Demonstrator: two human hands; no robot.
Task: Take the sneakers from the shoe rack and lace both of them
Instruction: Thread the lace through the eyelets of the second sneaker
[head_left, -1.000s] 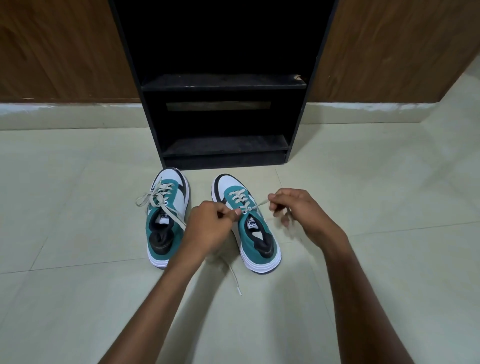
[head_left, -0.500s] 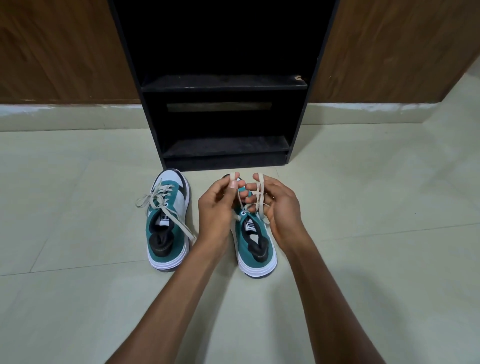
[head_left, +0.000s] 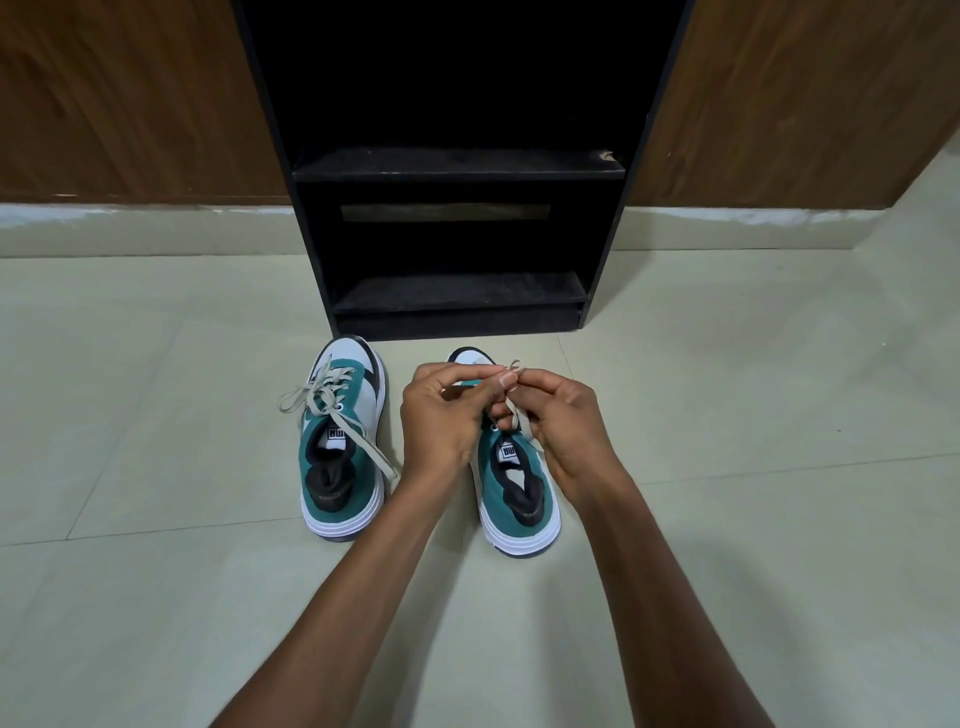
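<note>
Head view puts the right sneaker (head_left: 519, 488) on the floor (head_left: 156, 571) just in front of the shoe rack (head_left: 457, 306); I see my left hand (head_left: 441, 415) and right hand (head_left: 566, 421) meeting over its tongue, fingertips pinching its lace (head_left: 521, 422); the left sneaker (head_left: 340, 447) sits just beside it, lace already tied in a bow; wood panels (head_left: 119, 104) flank the rack.

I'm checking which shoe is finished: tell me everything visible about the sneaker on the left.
The left sneaker is teal with a pale grey-white toe, black collar and ribbed white sole. It stands upright on the tiled floor, toe toward the black shoe rack. Its beige lace is tied in a loose bow, one end trailing off its right side. Neither hand touches it.
</note>
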